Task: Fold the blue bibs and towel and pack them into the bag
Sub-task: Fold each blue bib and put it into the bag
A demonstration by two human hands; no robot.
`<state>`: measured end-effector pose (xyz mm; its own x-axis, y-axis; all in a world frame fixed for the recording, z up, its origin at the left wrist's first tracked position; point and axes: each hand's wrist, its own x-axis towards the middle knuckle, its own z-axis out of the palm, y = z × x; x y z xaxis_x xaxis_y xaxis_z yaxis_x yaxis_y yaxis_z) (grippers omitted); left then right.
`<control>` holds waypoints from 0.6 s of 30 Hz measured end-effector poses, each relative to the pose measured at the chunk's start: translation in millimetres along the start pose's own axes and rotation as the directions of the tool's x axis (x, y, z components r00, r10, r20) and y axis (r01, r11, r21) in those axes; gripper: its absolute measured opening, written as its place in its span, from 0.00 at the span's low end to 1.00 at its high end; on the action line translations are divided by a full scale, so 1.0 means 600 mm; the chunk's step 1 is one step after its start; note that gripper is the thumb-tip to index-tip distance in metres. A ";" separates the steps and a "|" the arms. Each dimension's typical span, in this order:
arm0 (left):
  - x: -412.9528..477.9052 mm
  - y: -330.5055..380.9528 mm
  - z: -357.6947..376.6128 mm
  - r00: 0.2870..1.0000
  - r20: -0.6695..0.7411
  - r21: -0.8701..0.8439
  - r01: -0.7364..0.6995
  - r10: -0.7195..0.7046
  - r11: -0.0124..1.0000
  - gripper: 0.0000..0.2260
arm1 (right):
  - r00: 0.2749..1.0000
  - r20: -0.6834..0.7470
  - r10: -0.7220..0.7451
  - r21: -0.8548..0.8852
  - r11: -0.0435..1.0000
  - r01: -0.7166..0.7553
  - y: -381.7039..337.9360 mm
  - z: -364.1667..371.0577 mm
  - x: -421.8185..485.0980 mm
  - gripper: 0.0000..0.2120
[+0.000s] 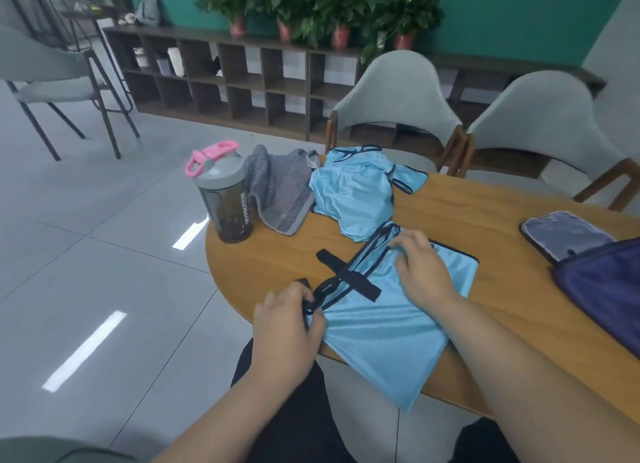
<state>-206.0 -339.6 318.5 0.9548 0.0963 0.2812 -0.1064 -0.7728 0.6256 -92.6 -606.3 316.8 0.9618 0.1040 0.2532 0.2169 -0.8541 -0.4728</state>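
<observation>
the near bib [388, 327] lies flat across the front edge of the tabletop [277, 255], its lower corner hanging off. the left hand [289, 319] has its fingers curled round the bib's black-trimmed corner beside the strap [349, 279]. the right hand [420, 265] pinches the fabric at the far shoulder. the cloth looks like thin, light, slick mesh. it should crease easily but slide and spring open, so it is best held at the bound edges and corners, not the middle, with the loose strap tucked in first. a second bib [356, 192] lies rumpled further back, up against the grey towel [280, 189], which looks thicker and likelier to stay folded. the bag [602, 282] sits at the right.
</observation>
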 end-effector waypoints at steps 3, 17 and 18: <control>0.033 0.012 0.024 0.997 0.036 0.036 -0.070 0.069 0.997 0.07 | 0.989 -0.072 0.127 -0.019 0.991 -0.129 0.026 -0.016 -0.036 0.14; 0.139 0.138 0.152 0.978 0.188 -0.301 -0.029 0.089 0.953 0.03 | 0.873 -0.289 0.393 -0.457 0.745 -0.486 0.129 -0.132 -0.182 0.24; 0.140 0.137 0.158 0.978 0.187 -0.242 -0.043 0.090 0.969 0.04 | 0.873 -0.278 0.399 -0.476 0.732 -0.487 0.132 -0.136 -0.183 0.24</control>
<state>-108.3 -454.4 324.7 0.9763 -0.0930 0.1954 -0.2115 -0.6019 0.7701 -194.5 -726.8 320.3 0.8802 -0.3921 0.2672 -0.3889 -0.9188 -0.0672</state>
